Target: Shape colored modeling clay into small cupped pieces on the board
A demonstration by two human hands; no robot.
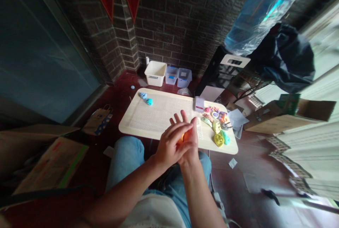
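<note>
The left hand is open, its fingers slightly bent, laid across the upturned palm of the right hand, also open, with several fingertips spread beyond it. Between the two palms is a soft orange lump, partly hidden by the fingers. Both hands are above the near edge of the low, pale desk with rounded corners, right of its middle.

A white, lace-like mat covers much of the desk. Near the far left corner are a light blue lump and, just beside it, a turquoise lump. A light-coloured phone lies by the far edge, towards the right. Small multicoloured pieces cluster near the far right corner; nearer, along the right side, are a pale yellow lump, a darker yellow lump and a mint green lump, the last two close to the near right corner.
</note>
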